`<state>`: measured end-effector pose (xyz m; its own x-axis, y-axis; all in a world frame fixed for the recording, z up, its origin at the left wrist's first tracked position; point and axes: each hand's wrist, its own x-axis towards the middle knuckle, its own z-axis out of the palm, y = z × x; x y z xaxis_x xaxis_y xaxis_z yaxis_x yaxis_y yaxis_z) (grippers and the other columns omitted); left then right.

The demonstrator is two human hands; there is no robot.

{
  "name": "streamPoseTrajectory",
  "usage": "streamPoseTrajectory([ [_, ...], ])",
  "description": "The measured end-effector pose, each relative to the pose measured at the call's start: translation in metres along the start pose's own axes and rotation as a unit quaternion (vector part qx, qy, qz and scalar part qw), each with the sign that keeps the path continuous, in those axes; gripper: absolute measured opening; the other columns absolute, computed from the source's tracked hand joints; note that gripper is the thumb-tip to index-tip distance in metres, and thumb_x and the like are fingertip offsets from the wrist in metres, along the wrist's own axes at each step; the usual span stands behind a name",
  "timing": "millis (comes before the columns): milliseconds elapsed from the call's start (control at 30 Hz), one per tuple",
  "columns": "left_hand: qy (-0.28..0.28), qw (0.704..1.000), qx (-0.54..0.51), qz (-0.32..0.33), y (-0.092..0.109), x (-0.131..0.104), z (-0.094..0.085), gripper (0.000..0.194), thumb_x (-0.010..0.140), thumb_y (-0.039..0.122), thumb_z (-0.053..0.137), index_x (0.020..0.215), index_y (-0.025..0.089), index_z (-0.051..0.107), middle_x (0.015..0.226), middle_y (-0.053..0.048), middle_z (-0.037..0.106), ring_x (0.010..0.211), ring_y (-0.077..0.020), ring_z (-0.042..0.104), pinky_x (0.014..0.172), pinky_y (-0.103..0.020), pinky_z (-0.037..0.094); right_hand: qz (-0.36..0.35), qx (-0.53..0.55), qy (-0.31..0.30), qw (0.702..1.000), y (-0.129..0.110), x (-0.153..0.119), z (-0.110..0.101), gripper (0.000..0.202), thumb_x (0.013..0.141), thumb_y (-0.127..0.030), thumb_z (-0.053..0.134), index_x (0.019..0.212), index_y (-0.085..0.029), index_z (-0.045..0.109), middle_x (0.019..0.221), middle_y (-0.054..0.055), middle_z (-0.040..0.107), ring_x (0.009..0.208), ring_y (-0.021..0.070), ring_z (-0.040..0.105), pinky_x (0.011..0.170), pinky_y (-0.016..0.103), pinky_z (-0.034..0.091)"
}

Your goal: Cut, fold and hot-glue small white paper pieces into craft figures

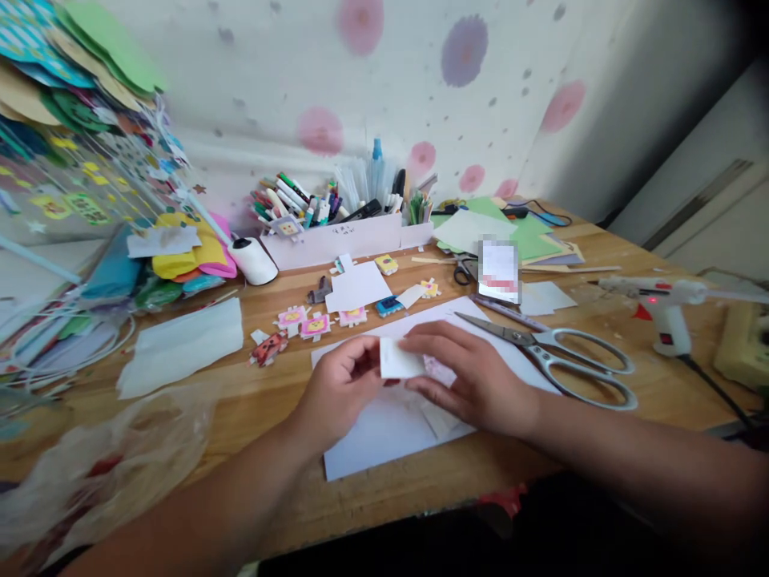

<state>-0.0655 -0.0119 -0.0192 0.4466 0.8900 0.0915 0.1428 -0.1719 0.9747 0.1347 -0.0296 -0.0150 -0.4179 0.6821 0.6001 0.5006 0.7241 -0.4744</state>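
Between my two hands is a small white piece of paper or card [401,361], held above a large white sheet [372,445] on the wooden table. My left hand [336,385] pinches its left edge, with the thumb below and fingers curled. Over its right side, my right hand [469,373] closes with fingers on the top and thumb beneath. A bit of patterned purplish paper [438,370] shows by the right fingers. Below my hands a small pale scrap [440,421] rests on the sheet. Large scissors [558,353] lie right of my right hand.
Small paper cutouts [316,325] lie behind my hands near a white card [359,286]. A hot glue gun [666,312] with a lit red light stands at right. A pen box [336,240] lines the wall. Left are a thread spool [255,260] and a plastic bag [138,457].
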Motion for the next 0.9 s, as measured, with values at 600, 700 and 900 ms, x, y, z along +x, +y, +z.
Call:
streamPoseTrajectory([
  [600,-0.172,0.865,0.463,0.091,0.002,-0.005,0.015,0.032,0.069,0.039,0.073,0.092,0.018,0.065,0.091,-0.007,0.060,0.090,-0.0259,0.056,0.081,-0.041,0.044,0.012,-0.040,-0.273,0.961,0.009,-0.042,-0.026,0.026,0.083,-0.025,0.062,0.109,-0.018,0.061,0.109,0.010,0.064,0.100,0.0230,0.055,0.088,0.041,0.046],
  [700,-0.173,0.857,0.475,0.098,0.001,-0.006,0.018,0.040,0.068,0.040,0.073,0.099,0.019,0.063,0.096,-0.007,0.060,0.094,-0.0265,0.055,0.083,-0.042,0.044,0.004,-0.062,-0.250,0.966,0.011,-0.047,-0.023,0.027,0.081,-0.024,0.062,0.108,-0.016,0.061,0.106,0.010,0.064,0.098,0.0227,0.055,0.086,0.040,0.047],
  [900,-0.168,0.869,0.448,0.128,-0.005,-0.010,0.025,0.060,0.067,0.041,0.074,0.118,0.021,0.049,0.111,-0.009,0.059,0.104,-0.0279,0.054,0.090,-0.044,0.042,-0.016,-0.063,-0.199,0.978,0.011,-0.052,-0.019,0.031,0.077,-0.022,0.063,0.108,-0.016,0.060,0.104,0.011,0.063,0.092,0.0218,0.058,0.078,0.038,0.051],
])
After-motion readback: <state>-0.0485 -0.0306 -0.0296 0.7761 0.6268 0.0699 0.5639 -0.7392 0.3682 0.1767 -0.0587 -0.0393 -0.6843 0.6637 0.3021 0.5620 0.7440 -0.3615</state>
